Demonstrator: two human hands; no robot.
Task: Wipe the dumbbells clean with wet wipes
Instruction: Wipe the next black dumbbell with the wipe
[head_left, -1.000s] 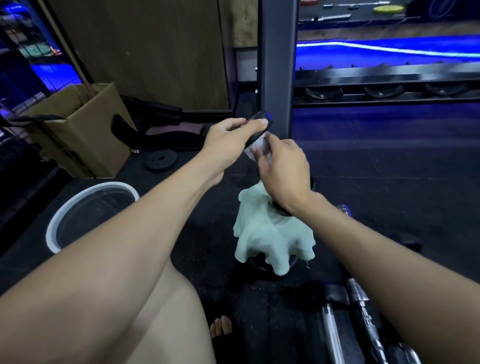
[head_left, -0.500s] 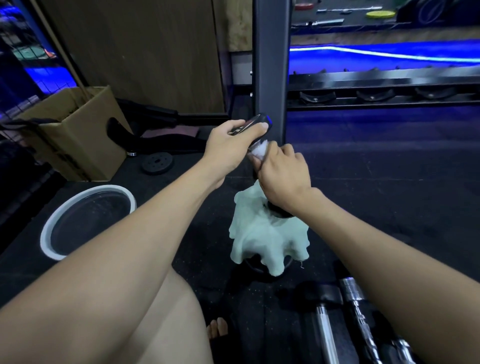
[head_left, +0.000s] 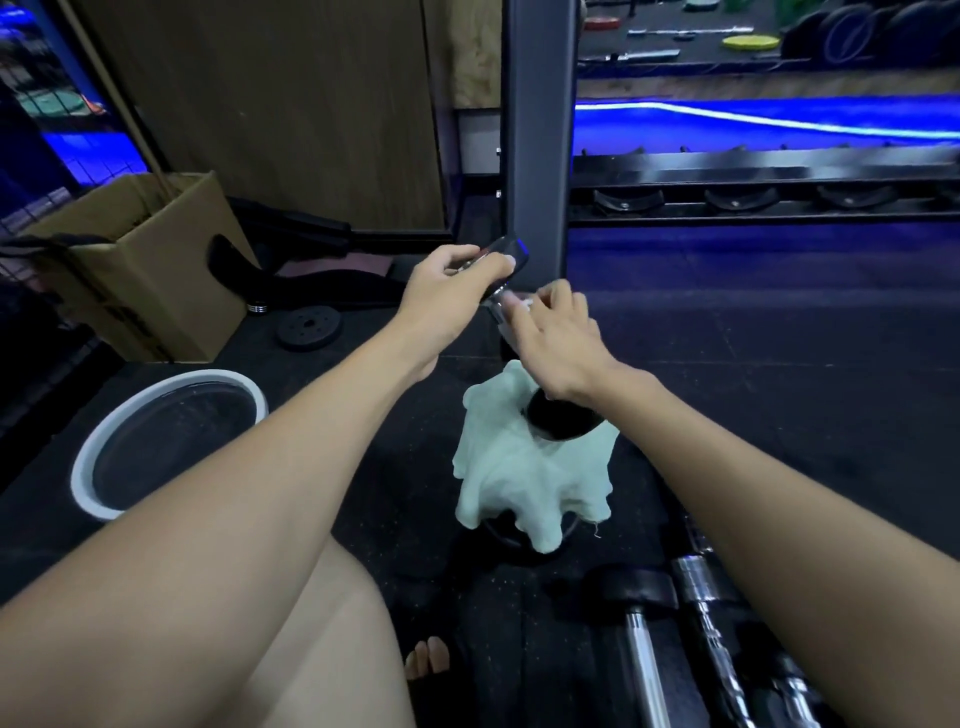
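Note:
I hold a black dumbbell (head_left: 562, 423) tilted, with its chrome handle running up and left. My left hand (head_left: 451, 291) grips its upper head (head_left: 506, 248). My right hand (head_left: 558, 343) wraps a white wet wipe (head_left: 523, 301) around the handle just below that head. The lower head rests on a pale green cloth (head_left: 524, 478), which is draped over a dark round object on the floor.
A white basin (head_left: 85, 470) of water sits on the floor at the left, with a cardboard box (head_left: 150, 280) and a small weight plate (head_left: 309, 327) behind it. A dark rack post (head_left: 537, 130) stands just beyond my hands. More dumbbells (head_left: 641, 649) lie at the lower right.
My right hand has slid the wipe up the handle toward the upper head, and its fingers look looser. My left hand keeps its grip.

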